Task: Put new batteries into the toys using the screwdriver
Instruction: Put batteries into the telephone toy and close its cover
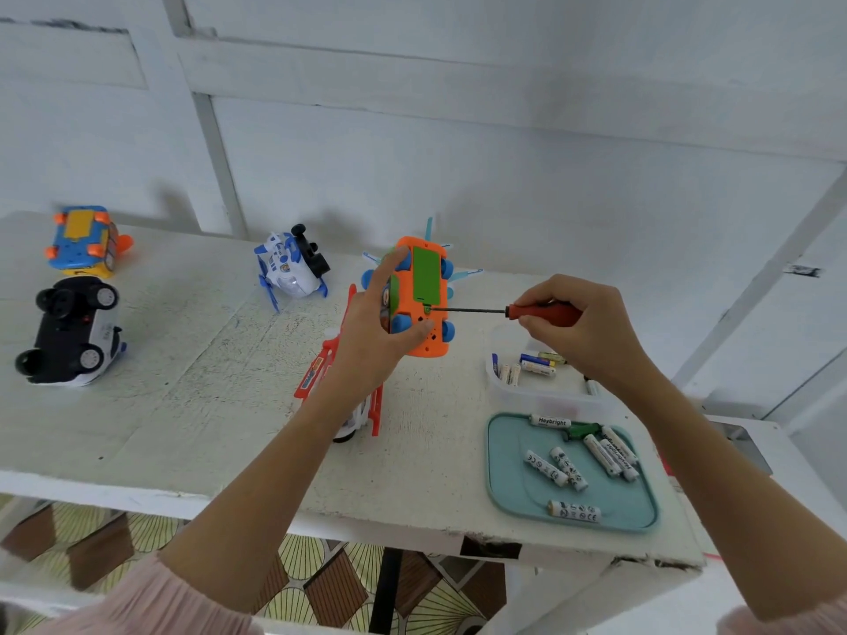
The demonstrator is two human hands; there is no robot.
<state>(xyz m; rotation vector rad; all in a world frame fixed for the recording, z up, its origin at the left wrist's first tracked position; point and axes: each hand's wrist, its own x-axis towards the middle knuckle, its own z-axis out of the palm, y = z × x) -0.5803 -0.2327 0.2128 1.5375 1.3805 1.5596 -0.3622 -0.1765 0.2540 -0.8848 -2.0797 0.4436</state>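
Note:
My left hand (pixel 373 327) grips an orange toy car (pixel 424 304) with blue wheels, held up above the table with its underside facing me. A green battery cover (pixel 427 276) sits on that underside. My right hand (pixel 580 327) holds a red-handled screwdriver (pixel 543 312) level, its dark tip at the screw just below the green cover. Several white batteries (pixel 568 465) lie on a teal tray (pixel 504 488) at the front right. More batteries (pixel 531 366) lie in a clear plastic tub (pixel 541 401) behind the tray.
A red and white toy (pixel 321 373) lies under my left forearm. A white and blue plane toy (pixel 291 268) sits at the back, a black and white car (pixel 73 330) and a blue and orange car (pixel 85 240) lie upturned at the left. The table's front edge (pixel 275 511) runs below.

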